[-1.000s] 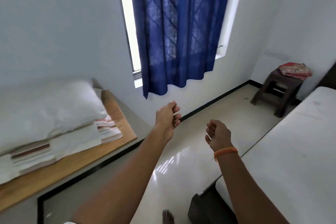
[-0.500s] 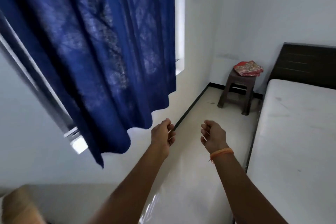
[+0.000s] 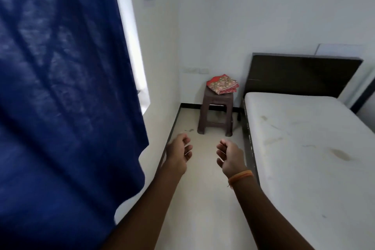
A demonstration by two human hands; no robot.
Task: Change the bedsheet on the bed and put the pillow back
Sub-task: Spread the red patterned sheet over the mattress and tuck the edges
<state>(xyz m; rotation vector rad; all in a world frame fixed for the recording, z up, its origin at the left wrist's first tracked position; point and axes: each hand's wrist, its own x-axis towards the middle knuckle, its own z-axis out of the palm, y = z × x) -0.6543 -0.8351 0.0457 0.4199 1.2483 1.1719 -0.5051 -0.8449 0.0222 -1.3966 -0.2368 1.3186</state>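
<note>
Bedsheet point(image 3: 222, 87) lies folded on our stool point(image 3: 216, 113) at twelve o'clock; our left hand point(image 3: 178, 155) and right hand point(image 3: 230, 158) hover with loose, empty grips.

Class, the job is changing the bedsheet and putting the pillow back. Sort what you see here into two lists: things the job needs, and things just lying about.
Belongs to the job:
bare mattress
folded red patterned cloth, probably the fresh sheet
left hand and right hand, both empty

Just there:
brown stool under the cloth
blue curtain
dark headboard
</note>
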